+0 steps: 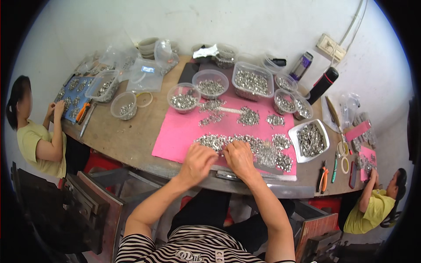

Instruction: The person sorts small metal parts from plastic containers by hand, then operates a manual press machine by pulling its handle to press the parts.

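Note:
My left hand point(198, 164) and my right hand point(239, 158) are close together over the near edge of a pink mat point(171, 138). Both have their fingers curled and the tips drawn in. Whatever sits between the fingertips is too small to make out. Just beyond them lies a long heap of small shiny metal pieces point(215, 141). Finer silvery bits point(265, 155) are spread to the right of my right hand. Smaller piles of metal pieces point(249, 116) lie farther back on the mat.
Clear tubs of metal parts point(252, 82) stand behind the piles. A white dish point(297, 147) is on the right, near orange-handled pliers point(323, 179). A black flask point(323, 85) stands at the back right. Co-workers sit at the left point(41, 140) and right point(370, 204) ends.

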A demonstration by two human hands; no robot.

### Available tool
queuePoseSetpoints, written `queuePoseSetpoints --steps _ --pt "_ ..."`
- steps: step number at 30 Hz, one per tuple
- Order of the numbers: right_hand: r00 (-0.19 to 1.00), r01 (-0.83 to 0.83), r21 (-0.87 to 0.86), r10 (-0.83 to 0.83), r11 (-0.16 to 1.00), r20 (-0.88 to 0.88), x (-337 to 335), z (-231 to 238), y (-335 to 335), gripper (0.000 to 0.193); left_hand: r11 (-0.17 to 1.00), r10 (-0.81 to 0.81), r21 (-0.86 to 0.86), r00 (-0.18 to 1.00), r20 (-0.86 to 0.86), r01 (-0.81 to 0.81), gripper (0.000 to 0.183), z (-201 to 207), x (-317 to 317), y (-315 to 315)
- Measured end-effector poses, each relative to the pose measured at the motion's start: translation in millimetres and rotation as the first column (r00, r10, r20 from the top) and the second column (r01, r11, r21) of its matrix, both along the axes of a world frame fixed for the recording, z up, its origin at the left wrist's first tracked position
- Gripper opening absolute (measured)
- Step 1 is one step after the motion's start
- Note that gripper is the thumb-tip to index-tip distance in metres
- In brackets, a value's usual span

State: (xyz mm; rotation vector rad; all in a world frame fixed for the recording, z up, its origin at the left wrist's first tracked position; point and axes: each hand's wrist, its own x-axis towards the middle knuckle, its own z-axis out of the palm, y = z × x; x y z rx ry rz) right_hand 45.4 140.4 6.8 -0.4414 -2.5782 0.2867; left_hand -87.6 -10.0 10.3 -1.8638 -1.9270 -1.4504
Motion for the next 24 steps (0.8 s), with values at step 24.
queuePoseSetpoints --steps 24 --pt "0.985 -0.062 -0.106 0.078 0.992 0.152 -5.6 9.3 10.5 0.015 0.993 0.105 -0.054 0.994 -0.024 -0.106 0.022 -30.0 -93.8 85.0"
